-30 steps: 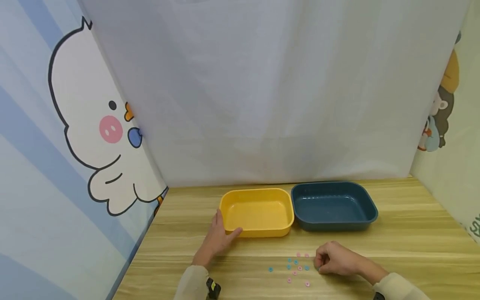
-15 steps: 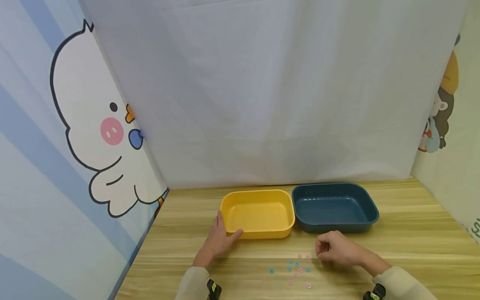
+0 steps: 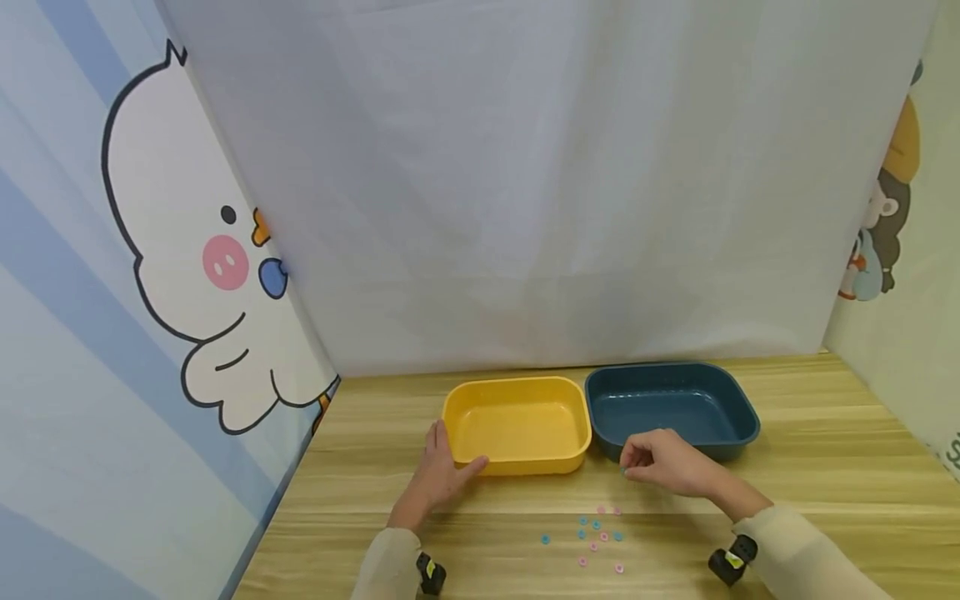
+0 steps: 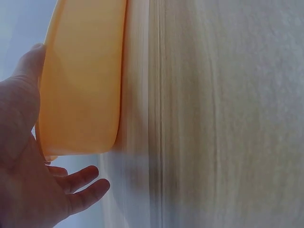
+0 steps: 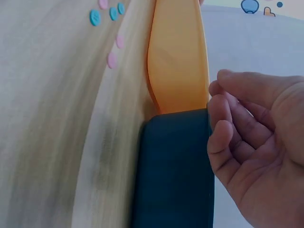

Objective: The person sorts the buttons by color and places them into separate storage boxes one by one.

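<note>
My left hand [image 3: 438, 473] rests against the near left corner of a yellow plastic bin [image 3: 517, 468], its thumb along the front rim and its fingers spread at the left side. In the left wrist view the thumb touches the bin's edge and the other fingers extend loosely past the corner. Thumb and fingertips of my right hand [image 3: 667, 461] pinch a small blue button [image 3: 623, 472], raised in front of a dark blue bin [image 3: 675, 453]; in the right wrist view that button is hidden by the fingers. Several small pink buttons [image 3: 618, 568] and blue buttons [image 3: 545, 539] lie scattered on the table.
Both bins stand side by side at the back of the wood-grain table [image 3: 360, 433]. Behind them hangs a white curtain [image 3: 525, 208]. Cartoon-printed panels [image 3: 187, 233] close off the left and right sides.
My right hand has lifted from beside the loose buttons and moved away from me to the dark blue bin's front edge, bringing the blue button. My left hand stays at the yellow bin.
</note>
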`<state>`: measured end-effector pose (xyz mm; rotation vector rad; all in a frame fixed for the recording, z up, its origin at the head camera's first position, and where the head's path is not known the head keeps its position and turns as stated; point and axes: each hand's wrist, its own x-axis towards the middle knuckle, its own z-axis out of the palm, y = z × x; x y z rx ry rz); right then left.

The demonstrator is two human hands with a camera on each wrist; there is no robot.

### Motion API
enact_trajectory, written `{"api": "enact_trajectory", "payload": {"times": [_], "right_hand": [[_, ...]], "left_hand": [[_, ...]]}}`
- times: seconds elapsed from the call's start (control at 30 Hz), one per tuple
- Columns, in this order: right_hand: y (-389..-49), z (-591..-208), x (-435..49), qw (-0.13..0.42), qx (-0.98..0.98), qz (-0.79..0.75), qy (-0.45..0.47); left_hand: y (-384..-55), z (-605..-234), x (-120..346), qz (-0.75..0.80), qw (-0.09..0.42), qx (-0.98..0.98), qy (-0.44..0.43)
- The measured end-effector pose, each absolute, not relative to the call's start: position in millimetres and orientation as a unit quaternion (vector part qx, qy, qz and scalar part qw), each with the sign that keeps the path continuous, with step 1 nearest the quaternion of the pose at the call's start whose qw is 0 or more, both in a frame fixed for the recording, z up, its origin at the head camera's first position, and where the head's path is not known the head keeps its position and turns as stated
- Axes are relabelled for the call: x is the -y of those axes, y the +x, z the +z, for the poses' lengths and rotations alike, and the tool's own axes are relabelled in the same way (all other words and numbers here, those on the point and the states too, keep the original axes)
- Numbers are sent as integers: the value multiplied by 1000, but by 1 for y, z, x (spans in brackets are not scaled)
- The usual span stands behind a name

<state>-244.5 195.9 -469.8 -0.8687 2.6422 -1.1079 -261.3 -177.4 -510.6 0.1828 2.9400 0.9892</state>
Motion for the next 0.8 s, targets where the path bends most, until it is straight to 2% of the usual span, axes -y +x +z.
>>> {"api": "enact_trajectory", "payload": {"times": [0.8], "right_hand": [[-270, -461, -168, 41, -885, -385, -258]], "left_hand": [[-264, -512, 177, 342, 33, -937, 63]]}}
